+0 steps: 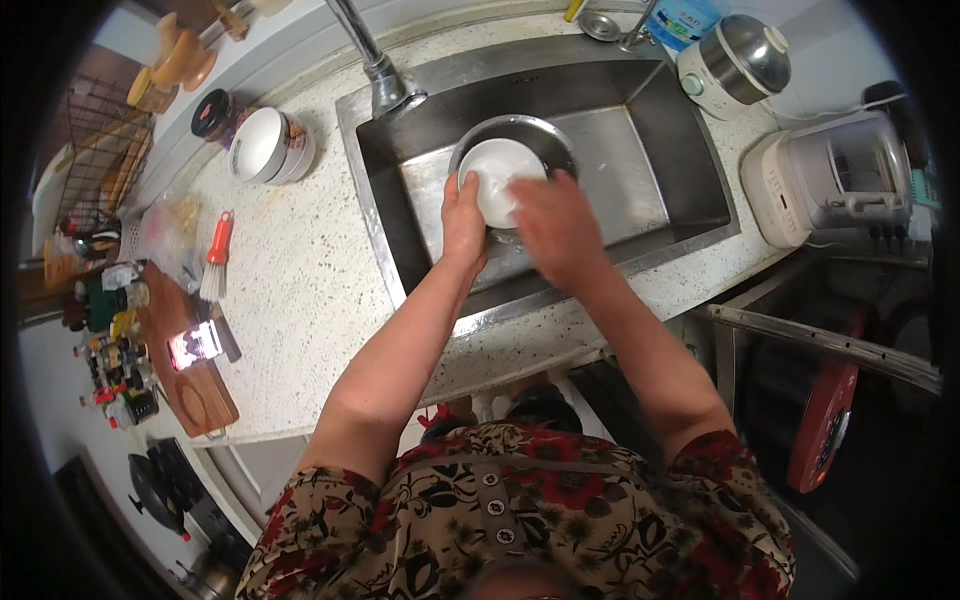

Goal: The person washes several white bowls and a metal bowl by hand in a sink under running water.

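Observation:
Over the steel sink (pixel 640 150), my left hand (pixel 463 222) grips a white bowl (pixel 500 158) by its left rim, the bowl's inside facing up. My right hand (pixel 560 225) is at the bowl's right side, its fingertips reaching into it. Motion smears those fingers, so whether they hold anything is unclear. Below the white bowl, a round metal basin (pixel 520 125) sits in the sink, partly covered by the bowl and my hands.
The faucet (pixel 385 85) rises at the sink's back left. Stacked bowls (pixel 262 147), a red-handled brush (pixel 218 245) and a wooden board (pixel 175 330) with a lit phone (pixel 195 345) lie leftward. An egg cooker (pixel 725 70) and a white appliance (pixel 800 185) stand right.

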